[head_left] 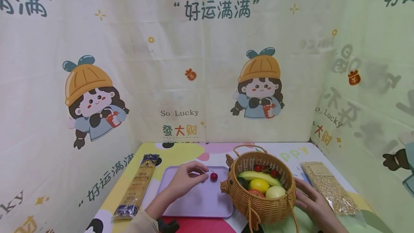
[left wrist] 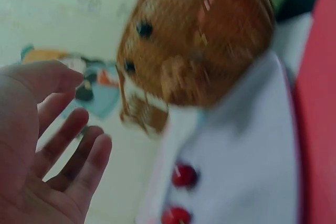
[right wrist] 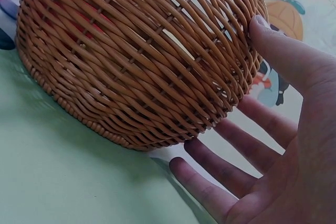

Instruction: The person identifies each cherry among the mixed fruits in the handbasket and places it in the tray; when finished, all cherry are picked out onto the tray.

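A pig-shaped wicker basket [head_left: 271, 209] holds cherries [head_left: 257, 168], a banana [head_left: 273, 179], a yellow lemon-like fruit [head_left: 259, 186], a pale round fruit [head_left: 275, 192], a partly hidden red fruit and a dark green one. Over the lilac tray [head_left: 194, 208] is my left hand [head_left: 187, 181], fingers loosely bent, with nothing seen between them. Just right of its fingertips lies a cherry [head_left: 214, 177]; the left wrist view shows two cherries [left wrist: 184, 176] on the tray. My right hand [head_left: 313, 202] is at the basket's right side, fingers spread, its thumb [right wrist: 283, 51] against the wicker.
A long pack of spaghetti [head_left: 137, 188] lies left of the tray. To the right of the basket is a clear bag of pale grains [head_left: 331, 188]. The basket's handle [head_left: 249, 146] stands at its far side. Printed cloth walls [head_left: 207, 92] enclose the table.
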A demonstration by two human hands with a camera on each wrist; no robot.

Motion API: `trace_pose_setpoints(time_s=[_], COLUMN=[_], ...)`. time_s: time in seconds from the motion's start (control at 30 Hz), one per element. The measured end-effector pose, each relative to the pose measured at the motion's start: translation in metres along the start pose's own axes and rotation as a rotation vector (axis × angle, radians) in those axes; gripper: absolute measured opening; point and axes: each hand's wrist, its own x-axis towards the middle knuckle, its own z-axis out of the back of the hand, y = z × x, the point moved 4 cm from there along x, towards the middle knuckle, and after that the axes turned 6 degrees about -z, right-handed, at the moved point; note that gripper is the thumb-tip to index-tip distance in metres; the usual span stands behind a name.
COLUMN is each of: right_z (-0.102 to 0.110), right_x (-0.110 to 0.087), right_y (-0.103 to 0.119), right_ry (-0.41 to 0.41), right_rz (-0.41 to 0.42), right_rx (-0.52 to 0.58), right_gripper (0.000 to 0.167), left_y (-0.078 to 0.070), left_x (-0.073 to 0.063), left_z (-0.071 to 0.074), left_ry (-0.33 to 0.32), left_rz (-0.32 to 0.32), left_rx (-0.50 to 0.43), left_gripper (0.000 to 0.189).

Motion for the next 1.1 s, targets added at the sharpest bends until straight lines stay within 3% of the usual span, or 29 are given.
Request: trace_pose_setpoints(time_s=[0.23, 0.43, 0.5, 0.73, 0.9, 1.1], right_z=[0.001, 0.003, 0.002, 0.001, 0.002, 0.000], right_x=[-0.001, -0.002, -0.001, 0.001, 0.000, 0.000], right_y=[0.001, 0.000, 0.000, -0.001, -0.004, -0.005], right_ry=[0.017, 0.005, 0.008, 0.029, 0.029, 0.087], right_rz=[0.033, 0.005, -0.003, -0.008, -0.025, 0.018], right_rx=[0.010, 0.007, -0.001, -0.010, 0.007, 0.029], right_gripper=[0.043, 0.039, 0.042, 0.051, 0.040, 0.040], left_y=[-0.057, -0.081, -0.085, -0.087, -0.086, -0.080], left_x=[0.027, 0.055, 0.064, 0.089, 0.106, 0.125], left_z=[-0.042, -0.074, -0.084, -0.119, -0.141, -0.154], left_ry=[0.159, 0.264, 0.314, 0.545, 0.668, 0.741], left_rz=[-0.123, -0.141, -0.124, 0.039, 0.039, 0.065], left_rx=[-0.072, 0.004, 0.027, 0.074, 0.156, 0.297], left_gripper=[0.021, 0.023, 0.023, 0.038, 0.047, 0.059])
